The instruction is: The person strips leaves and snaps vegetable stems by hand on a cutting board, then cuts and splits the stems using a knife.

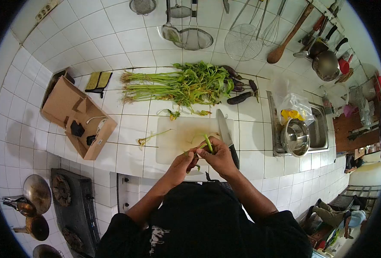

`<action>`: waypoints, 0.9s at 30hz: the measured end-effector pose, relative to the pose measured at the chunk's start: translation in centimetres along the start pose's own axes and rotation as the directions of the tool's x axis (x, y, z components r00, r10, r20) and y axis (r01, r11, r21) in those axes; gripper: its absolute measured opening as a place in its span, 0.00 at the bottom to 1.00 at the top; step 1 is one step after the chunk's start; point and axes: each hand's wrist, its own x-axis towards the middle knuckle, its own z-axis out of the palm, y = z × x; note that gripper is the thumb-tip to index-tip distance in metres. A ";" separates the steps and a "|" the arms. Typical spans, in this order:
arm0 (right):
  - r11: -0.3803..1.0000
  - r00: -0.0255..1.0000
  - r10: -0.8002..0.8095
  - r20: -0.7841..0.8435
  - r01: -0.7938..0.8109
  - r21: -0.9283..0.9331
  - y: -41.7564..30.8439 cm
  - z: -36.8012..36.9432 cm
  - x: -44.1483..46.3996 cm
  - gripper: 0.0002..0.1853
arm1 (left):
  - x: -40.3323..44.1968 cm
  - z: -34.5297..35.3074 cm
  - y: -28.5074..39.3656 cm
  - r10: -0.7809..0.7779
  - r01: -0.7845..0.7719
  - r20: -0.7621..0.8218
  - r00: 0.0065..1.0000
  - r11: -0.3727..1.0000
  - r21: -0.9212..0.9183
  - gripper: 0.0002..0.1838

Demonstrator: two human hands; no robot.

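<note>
Over the near edge of the white cutting board (167, 148), my left hand (184, 163) and my right hand (217, 158) meet. Both hands have their fingers closed on a green stem (208, 143), which sticks up from my right hand; a small leaf hangs below the fingers. A large knife (224, 129) lies to the right, partly on the board, its black handle toward me. Behind the board lies a heap of leafy greens (186, 86) with roots to the left. Dark eggplants (240, 98) rest at its right end. Small leaf scraps (173, 114) lie between heap and board.
An open cardboard box (70, 107) stands left on the tiled counter, near a green sponge cloth (98, 81). To the right, a metal bowl (296, 137) sits by the sink (319, 129) with a plastic bag (296, 105). A stove (74, 206) is lower left. Utensils hang on the wall.
</note>
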 end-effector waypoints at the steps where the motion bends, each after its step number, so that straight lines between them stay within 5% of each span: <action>1: 1.000 1.000 0.000 -0.003 0.000 0.003 0.0 0.0 -0.1 0.06 | 0.2 -0.1 -0.4 0.032 -0.032 0.000 0.999 0.997 0.076 0.23; 4: 0.993 0.994 0.075 -0.079 -0.067 0.098 0.0 0.2 -0.4 0.06 | 0.5 0.7 -0.7 0.149 -0.136 -0.027 0.989 0.954 0.267 0.20; 6: 0.906 0.980 0.176 -0.097 -0.123 0.405 0.8 0.2 -0.5 0.05 | 0.4 0.9 -0.5 0.231 -0.194 -0.053 0.971 0.903 0.382 0.16; 8: 0.905 0.963 0.178 -0.201 -0.079 0.419 2.3 -0.9 0.4 0.05 | 0.1 0.6 0.0 0.527 -0.503 0.166 0.833 0.598 0.624 0.13; 9: 0.906 0.935 0.175 -0.307 -0.031 0.423 2.6 -1.8 0.9 0.05 | -0.4 0.7 0.4 0.528 -0.500 0.162 0.834 0.598 0.626 0.13; 11: 0.890 0.859 0.043 -0.509 0.199 0.409 0.4 -5.3 2.8 0.05 | -1.7 0.8 1.0 0.524 -0.659 0.424 0.739 0.428 0.618 0.10; 13: 0.935 0.915 0.029 -0.403 0.118 0.335 -2.3 -7.4 2.6 0.04 | -2.1 0.0 0.3 0.544 -0.636 0.374 0.751 0.447 0.629 0.10; 15: 0.960 0.942 0.032 -0.333 0.064 0.272 -3.3 -6.6 1.6 0.03 | -2.8 -1.2 -0.4 0.429 -0.350 0.051 0.902 0.657 0.667 0.13; 17: 0.999 0.989 0.009 -0.147 -0.016 -0.045 -3.2 -4.3 1.0 0.05 | -2.4 -1.8 -0.2 0.436 -0.361 0.046 0.899 0.676 0.642 0.17; 19: 0.983 0.996 -0.087 -0.014 0.083 -0.162 -1.1 -2.3 0.9 0.06 | -2.0 -1.5 0.5 0.394 -0.283 -0.028 0.919 0.708 0.647 0.19; 22: 0.985 0.995 0.095 0.001 -0.094 -0.141 -1.1 0.5 0.5 0.09 | -1.6 -1.1 2.0 0.332 -0.222 -0.047 0.942 0.721 0.657 0.18; 25: 0.988 0.996 0.092 -0.012 -0.089 0.126 0.9 2.0 0.4 0.08 | -1.4 -1.7 1.6 0.328 -0.233 -0.022 0.944 0.715 0.659 0.18; 27: 0.987 0.997 0.075 0.006 -0.075 0.143 1.6 2.1 0.4 0.08 | -1.4 -1.9 1.6 0.351 -0.268 0.007 0.936 0.700 0.662 0.19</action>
